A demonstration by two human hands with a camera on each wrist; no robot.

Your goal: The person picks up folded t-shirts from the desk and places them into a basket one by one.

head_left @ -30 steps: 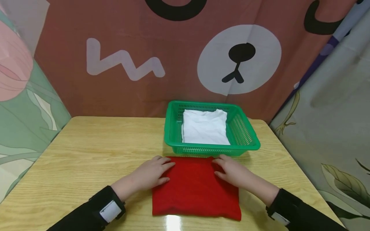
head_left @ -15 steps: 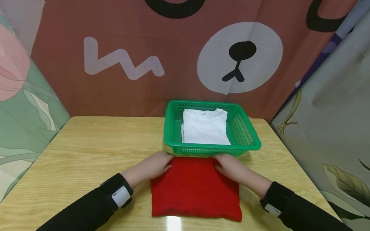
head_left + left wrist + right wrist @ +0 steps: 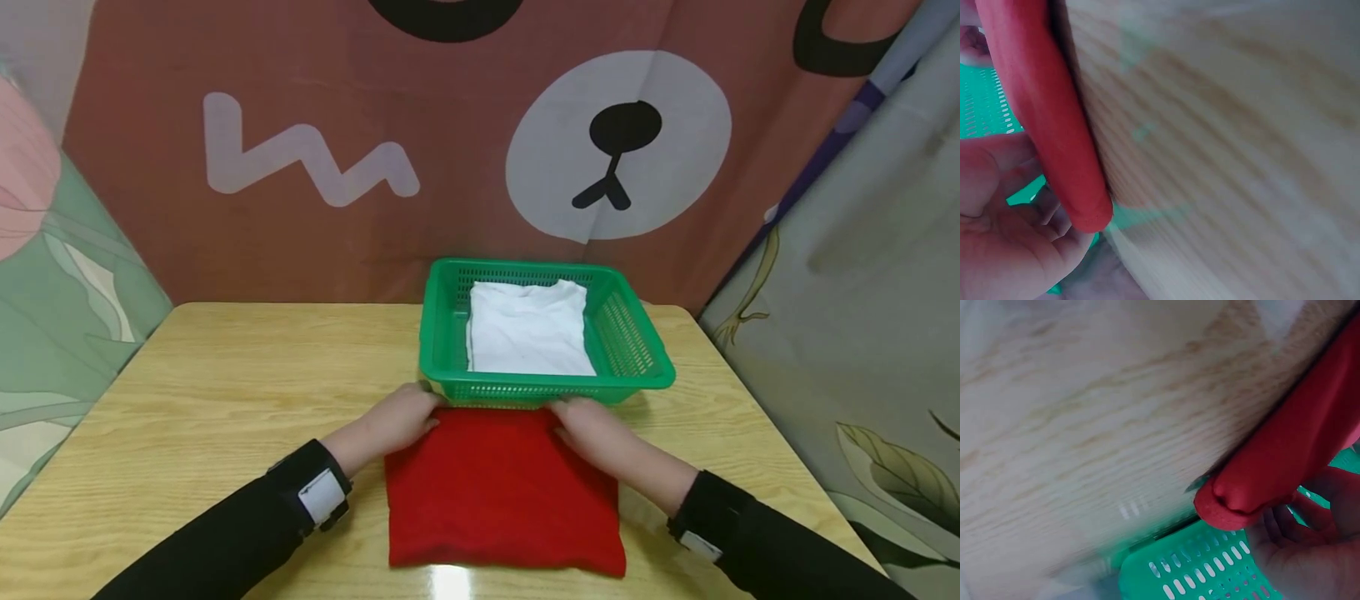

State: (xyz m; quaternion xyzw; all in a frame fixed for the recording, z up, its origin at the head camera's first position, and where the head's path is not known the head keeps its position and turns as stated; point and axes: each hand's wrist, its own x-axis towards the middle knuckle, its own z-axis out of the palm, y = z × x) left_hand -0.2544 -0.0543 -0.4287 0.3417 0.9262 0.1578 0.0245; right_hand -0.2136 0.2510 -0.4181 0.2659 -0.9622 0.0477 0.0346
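A folded red cloth (image 3: 502,492) lies on the table in front of the green basket. At its far left corner my left hand (image 3: 397,418) grips the edge; in the left wrist view the thumb is on one side of the fold and the curled fingers (image 3: 1060,234) are at its end. My right hand (image 3: 596,433) holds the far right corner, its fingers (image 3: 1297,525) bent against the rolled red edge in the right wrist view. Both sets of fingertips are partly hidden by the cloth.
Just beyond the red cloth stands a green plastic basket (image 3: 637,385) with a folded white cloth (image 3: 528,329) inside. The wooden table (image 3: 247,375) ends at a brown printed curtain (image 3: 315,250); a pale curtain (image 3: 847,333) hangs along the right side.
My left hand has moved from lying spread on the cloth's left edge to gripping its far corner. The right fingers have curled round the other far corner. The cloth has barely moved.
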